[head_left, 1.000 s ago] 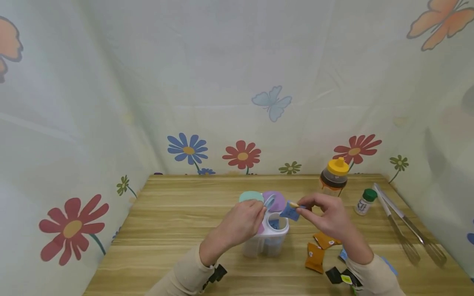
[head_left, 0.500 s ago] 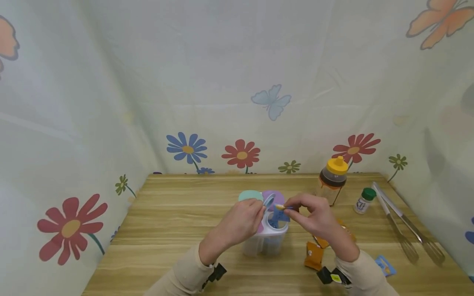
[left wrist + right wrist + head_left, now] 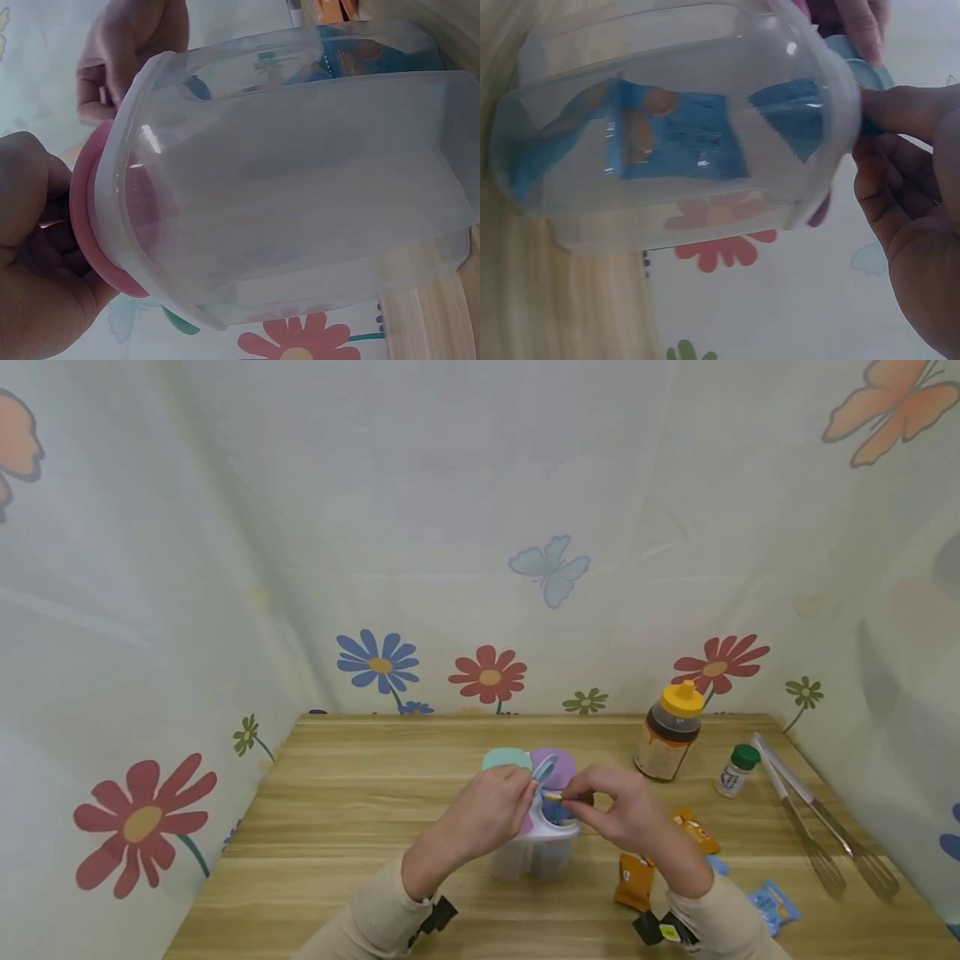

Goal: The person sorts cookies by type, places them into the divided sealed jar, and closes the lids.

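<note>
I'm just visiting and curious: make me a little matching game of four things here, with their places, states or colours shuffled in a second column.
Things
1. Small blue plastic packet
2. Pale-blue round plastic lid
3. See-through, dark-banded plastic bottle
4. Small whitish cylindrical shaker

Clues
A. Capped in green
B. Pinched by the right hand
C. Capped in yellow
D. Held up by the left hand

Pairs: 1-B; 2-D; 3-C; 4-A

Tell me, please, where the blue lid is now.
In the head view, below centre, the blue lid stands raised at the container, held by the left hand, with the right hand just to its right.
</note>
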`<state>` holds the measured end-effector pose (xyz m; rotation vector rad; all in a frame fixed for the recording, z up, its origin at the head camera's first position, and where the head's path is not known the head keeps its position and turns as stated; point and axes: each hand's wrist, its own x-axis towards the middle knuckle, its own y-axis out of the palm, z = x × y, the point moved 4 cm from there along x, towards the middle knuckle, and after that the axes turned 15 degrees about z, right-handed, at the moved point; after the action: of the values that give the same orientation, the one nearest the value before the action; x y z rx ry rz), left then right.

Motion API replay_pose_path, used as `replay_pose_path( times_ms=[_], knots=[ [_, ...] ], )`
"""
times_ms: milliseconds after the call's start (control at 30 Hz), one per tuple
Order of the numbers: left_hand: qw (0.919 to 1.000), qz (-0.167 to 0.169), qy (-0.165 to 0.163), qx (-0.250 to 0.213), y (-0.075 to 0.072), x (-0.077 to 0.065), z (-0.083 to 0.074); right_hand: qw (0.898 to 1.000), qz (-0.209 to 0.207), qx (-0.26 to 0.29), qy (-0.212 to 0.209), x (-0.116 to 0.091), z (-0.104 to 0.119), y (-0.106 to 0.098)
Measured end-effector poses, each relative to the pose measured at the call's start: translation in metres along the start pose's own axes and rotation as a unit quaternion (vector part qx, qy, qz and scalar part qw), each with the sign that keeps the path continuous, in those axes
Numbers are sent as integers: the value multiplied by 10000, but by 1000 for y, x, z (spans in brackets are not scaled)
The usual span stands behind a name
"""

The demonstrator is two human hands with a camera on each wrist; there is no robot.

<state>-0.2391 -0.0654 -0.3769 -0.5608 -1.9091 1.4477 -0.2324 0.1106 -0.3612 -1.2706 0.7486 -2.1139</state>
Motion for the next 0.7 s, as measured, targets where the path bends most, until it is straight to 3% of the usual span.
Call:
replay_pose_path(
  times_ms=[267,700],
  knots=[
    [10000,38,-37,-66,1,-1,1,9978,289,-208,556,-17,-30,14],
    [10000,-44,48,19,2,0,2,9972,435,-376,468,-19,-34,15]
  ],
)
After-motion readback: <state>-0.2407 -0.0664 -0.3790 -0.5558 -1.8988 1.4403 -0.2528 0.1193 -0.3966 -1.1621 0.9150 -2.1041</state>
